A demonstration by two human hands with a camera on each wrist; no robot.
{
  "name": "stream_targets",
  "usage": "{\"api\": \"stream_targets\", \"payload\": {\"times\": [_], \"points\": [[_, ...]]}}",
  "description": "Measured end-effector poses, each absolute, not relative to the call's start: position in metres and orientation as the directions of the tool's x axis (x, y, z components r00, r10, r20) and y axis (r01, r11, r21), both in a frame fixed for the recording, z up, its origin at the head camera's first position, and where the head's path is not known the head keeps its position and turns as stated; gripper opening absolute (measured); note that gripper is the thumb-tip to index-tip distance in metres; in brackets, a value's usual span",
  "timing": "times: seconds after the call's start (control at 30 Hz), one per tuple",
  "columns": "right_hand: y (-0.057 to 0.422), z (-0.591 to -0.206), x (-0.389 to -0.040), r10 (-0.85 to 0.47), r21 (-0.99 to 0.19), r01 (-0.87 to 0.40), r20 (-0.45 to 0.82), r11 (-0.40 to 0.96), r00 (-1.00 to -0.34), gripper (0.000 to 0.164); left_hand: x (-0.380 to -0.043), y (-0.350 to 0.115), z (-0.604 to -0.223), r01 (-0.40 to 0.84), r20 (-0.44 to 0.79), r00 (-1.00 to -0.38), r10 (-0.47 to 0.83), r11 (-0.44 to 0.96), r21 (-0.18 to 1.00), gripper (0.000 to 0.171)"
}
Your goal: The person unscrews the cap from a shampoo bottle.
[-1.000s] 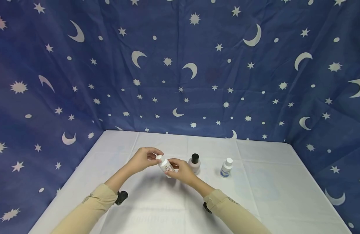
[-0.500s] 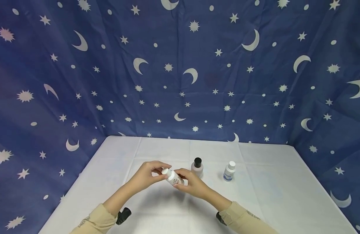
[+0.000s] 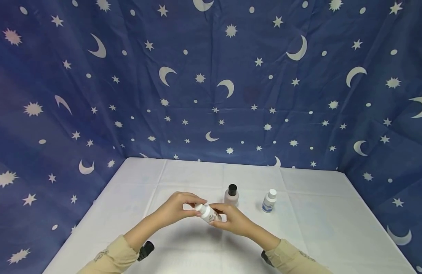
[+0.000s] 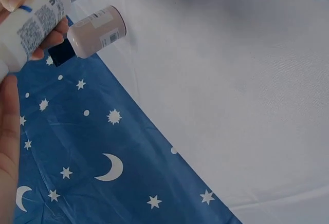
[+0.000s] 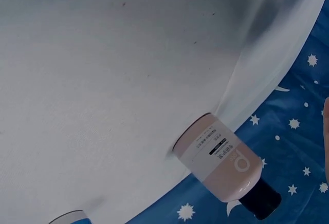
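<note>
A small white bottle [image 3: 211, 215] with a printed label is held in the air, tilted, its white cap towards the left. My left hand [image 3: 178, 208] pinches the cap between thumb and fingers. The bottle's body is gripped by my right hand [image 3: 233, 220], which covers its lower end. In the left wrist view, the back label of the white bottle [image 4: 38, 26] shows, with right-hand fingers around it. Just behind my right hand stands a pinkish bottle [image 3: 230, 198] with a black cap, partly hidden by that hand.
A white bottle with a blue label [image 3: 268, 201] stands upright to the right of the pinkish one. All of this is on a white-covered table [image 3: 320, 228]. Behind it hangs a blue curtain [image 3: 245, 140] with moons and stars.
Both hands have moved right with the white bottle, which now lies closer to level. The head view has shifted slightly. The two standing bottles have stayed in place.
</note>
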State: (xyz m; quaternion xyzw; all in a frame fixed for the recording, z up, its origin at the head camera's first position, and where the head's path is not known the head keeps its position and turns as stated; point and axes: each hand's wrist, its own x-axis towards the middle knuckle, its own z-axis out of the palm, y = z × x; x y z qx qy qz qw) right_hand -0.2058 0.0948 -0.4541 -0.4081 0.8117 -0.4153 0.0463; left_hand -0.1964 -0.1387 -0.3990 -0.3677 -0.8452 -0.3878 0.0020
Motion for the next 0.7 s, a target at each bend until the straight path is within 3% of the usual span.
{"api": "stream_targets", "payload": {"times": [0.13,0.4,0.7], "points": [[0.097,-0.456,-0.208,-0.706,-0.725,-0.611,0.249,0.318,-0.662,0.036,-0.201,-0.137,-0.401,0.61,0.275,-0.725,0.631,0.404,0.681,0.032],[0.098,-0.459,-0.209,-0.701,-0.752,-0.588,0.247,0.298,-0.669,0.04,-0.213,-0.132,-0.408,0.525,0.245,-0.775,0.583,0.378,0.762,0.028],[0.093,-0.451,-0.216,-0.664,-0.719,-0.633,0.326,0.288,-0.673,0.038,-0.216,-0.131,-0.408,0.578,0.331,-0.77,0.546,0.376,0.724,0.029]]}}
